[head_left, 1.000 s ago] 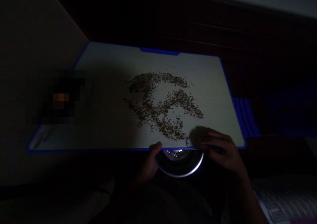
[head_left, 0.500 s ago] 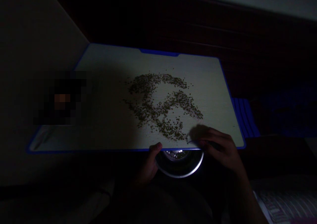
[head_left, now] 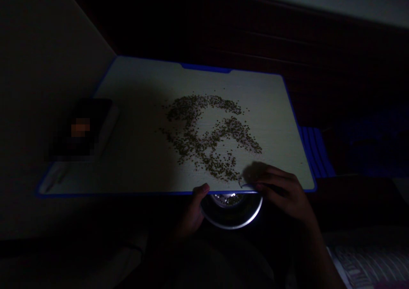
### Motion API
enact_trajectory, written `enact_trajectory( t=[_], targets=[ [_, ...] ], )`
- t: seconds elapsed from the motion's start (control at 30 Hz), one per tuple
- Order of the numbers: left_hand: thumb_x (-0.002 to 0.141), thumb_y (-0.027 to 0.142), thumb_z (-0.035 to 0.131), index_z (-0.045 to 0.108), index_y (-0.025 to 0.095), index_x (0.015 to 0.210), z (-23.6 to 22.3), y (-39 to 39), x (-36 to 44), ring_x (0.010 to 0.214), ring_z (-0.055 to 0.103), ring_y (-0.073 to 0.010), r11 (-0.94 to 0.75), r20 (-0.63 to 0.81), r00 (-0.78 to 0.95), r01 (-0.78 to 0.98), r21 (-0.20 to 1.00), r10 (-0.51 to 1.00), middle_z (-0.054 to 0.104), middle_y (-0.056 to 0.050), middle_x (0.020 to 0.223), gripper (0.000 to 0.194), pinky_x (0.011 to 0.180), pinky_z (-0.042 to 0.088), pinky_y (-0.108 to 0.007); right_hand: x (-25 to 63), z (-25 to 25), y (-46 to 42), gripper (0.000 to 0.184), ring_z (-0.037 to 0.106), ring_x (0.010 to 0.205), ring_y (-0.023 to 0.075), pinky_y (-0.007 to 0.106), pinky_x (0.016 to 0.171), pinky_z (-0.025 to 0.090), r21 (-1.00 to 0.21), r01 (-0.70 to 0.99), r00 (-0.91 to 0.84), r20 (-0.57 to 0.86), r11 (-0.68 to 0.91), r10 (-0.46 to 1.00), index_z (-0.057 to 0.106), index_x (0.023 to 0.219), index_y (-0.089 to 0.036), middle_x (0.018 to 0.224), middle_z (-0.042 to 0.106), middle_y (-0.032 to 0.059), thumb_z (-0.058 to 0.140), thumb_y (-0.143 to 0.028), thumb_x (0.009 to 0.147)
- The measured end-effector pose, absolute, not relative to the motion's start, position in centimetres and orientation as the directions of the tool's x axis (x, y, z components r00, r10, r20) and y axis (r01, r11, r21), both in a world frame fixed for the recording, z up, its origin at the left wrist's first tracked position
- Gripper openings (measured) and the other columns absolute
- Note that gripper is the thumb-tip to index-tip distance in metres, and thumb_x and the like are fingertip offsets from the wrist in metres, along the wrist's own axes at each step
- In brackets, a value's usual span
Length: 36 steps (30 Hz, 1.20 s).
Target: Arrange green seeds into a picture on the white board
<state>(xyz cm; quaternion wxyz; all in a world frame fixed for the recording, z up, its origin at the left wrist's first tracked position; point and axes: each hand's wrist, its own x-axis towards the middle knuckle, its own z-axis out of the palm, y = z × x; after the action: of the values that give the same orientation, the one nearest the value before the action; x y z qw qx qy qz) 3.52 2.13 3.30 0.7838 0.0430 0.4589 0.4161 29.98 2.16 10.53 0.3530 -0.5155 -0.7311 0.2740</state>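
Small greenish-brown seeds or grains (head_left: pixel 188 142) lie scattered in curving bands on a pale folding table (head_left: pixel 137 152) with a blue rim. Just under the near rim is a round metal bowl (head_left: pixel 233 226) with more of the grains inside. My left hand (head_left: pixel 193 212) is closed on the bowl's left side, its thumb up against the table edge. My right hand (head_left: pixel 284 191) rests at the near edge, fingers pinched on a thin, slightly curved tool (head_left: pixel 247 184). The tool's tip touches down beside the nearest grains; its kind is too dark to make out.
On the table's left end stands a dark box-like object (head_left: pixel 107 125), partly blurred out. Blue striped cloth or plastic (head_left: pixel 316 150) shows past the right edge. Striped fabric (head_left: pixel 367 255) lies at lower right. The room is very dark.
The tool's tip has shifted slightly by the near edge, with my right hand almost in place. My left hand, the bowl and most grains look unchanged.
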Motion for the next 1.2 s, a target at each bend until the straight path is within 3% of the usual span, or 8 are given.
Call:
enact_trajectory(
  t=[0.2,0.33,0.6,0.8,0.97,1.2],
  targets=[
    [0.068,0.050,0.094,0.080,0.016,0.092,3.36,2.18,3.49,0.124,0.073,-0.0411,0.671,-0.709,0.235,-0.605,0.429,0.665,0.086,-0.011,0.102,0.044,0.116,0.047,-0.051,29.97,10.68,2.30,0.011,0.076,0.081,0.0195,0.032,0.067,0.063,-0.761,0.546,-0.241,0.257,0.350,0.936,0.083,0.101,-0.027,0.088,0.078,0.0033,0.074,-0.027,0.096],
    [0.063,0.050,0.097,0.080,0.017,0.093,3.41,2.23,3.52,0.127,0.071,-0.0409,0.671,-0.717,0.222,-0.602,0.433,0.661,0.086,-0.010,0.102,0.047,0.118,0.046,-0.050,30.07,10.58,2.21,0.011,0.077,0.087,0.0212,0.033,0.073,0.064,-0.765,0.549,-0.244,0.240,0.338,0.940,0.084,0.101,-0.027,0.091,0.079,0.0040,0.074,-0.028,0.096],
    [0.073,0.052,0.091,0.081,0.018,0.094,3.03,2.07,3.52,0.124,0.073,-0.0401,0.662,-0.665,0.274,-0.605,0.442,0.695,0.086,-0.010,0.104,0.041,0.115,0.049,-0.051,29.98,10.94,2.43,0.011,0.074,0.082,0.0191,0.032,0.068,0.061,-0.754,0.529,-0.288,0.273,0.389,0.918,0.082,0.102,-0.026,0.089,0.078,0.0033,0.073,-0.026,0.097],
    [0.065,0.052,0.095,0.081,0.016,0.096,3.24,2.12,3.63,0.125,0.072,-0.0417,0.669,-0.703,0.235,-0.600,0.438,0.671,0.086,-0.012,0.106,0.049,0.115,0.049,-0.052,30.14,10.76,2.44,0.011,0.072,0.083,0.0189,0.033,0.069,0.060,-0.742,0.520,-0.318,0.291,0.423,0.902,0.080,0.105,-0.027,0.088,0.077,0.0024,0.072,-0.025,0.098],
    [0.067,0.050,0.094,0.080,0.017,0.096,3.34,2.22,3.71,0.129,0.070,-0.0405,0.668,-0.705,0.237,-0.609,0.428,0.668,0.085,-0.012,0.111,0.046,0.116,0.049,-0.051,30.14,10.90,2.50,0.010,0.071,0.080,0.0193,0.034,0.065,0.058,-0.738,0.523,-0.323,0.290,0.426,0.901,0.081,0.102,-0.026,0.085,0.076,0.0026,0.072,-0.025,0.097],
    [0.062,0.052,0.096,0.081,0.019,0.093,3.50,2.33,3.73,0.125,0.072,-0.0408,0.665,-0.705,0.227,-0.603,0.440,0.672,0.086,-0.011,0.104,0.048,0.113,0.051,-0.051,29.95,10.74,2.35,0.012,0.074,0.078,0.0180,0.032,0.066,0.062,-0.734,0.558,-0.264,0.284,0.386,0.922,0.082,0.103,-0.028,0.085,0.077,0.0019,0.072,-0.026,0.098]
  ],
)
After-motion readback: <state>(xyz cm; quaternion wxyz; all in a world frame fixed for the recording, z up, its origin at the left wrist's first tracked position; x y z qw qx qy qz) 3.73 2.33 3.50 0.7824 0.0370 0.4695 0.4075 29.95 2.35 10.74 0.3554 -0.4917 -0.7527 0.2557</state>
